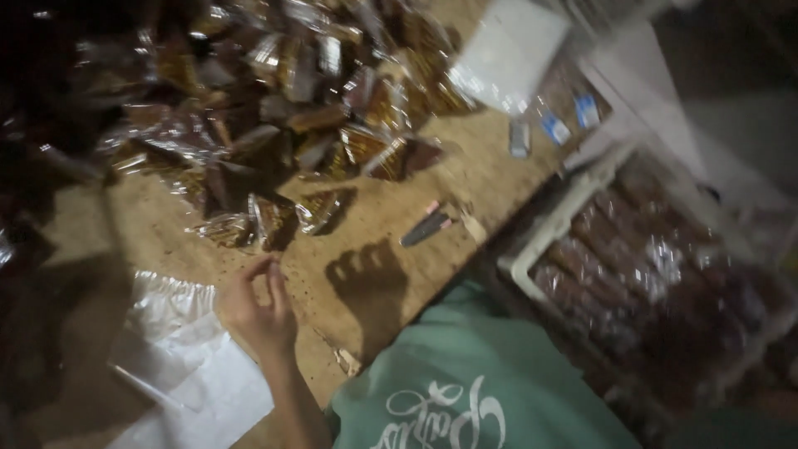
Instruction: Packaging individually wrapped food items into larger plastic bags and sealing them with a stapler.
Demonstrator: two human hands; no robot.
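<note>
Dim, blurred room — tan wooden worktop [391, 199], white crate [549, 229] beside it, dark surroundings

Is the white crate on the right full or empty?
Full: the white crate is packed to its rim with rows of brown wrapped packets.

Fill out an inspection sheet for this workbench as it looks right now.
Surface: brown worktop, dimly lit, picture blurred.
Job's things: heap of clear-wrapped brown packets; a few loose packets nearest the hand.
Clutter: clear plastic bags at the near edge; dark pen-like tool; white sheet; small blue-and-white items.
Hands: left hand over the worktop, fingers curled, holding nothing visible; right hand not in view.
Cables: nothing seen.
Surroundings: white crate full of wrapped packets beside the worktop; green shirt.
</note>
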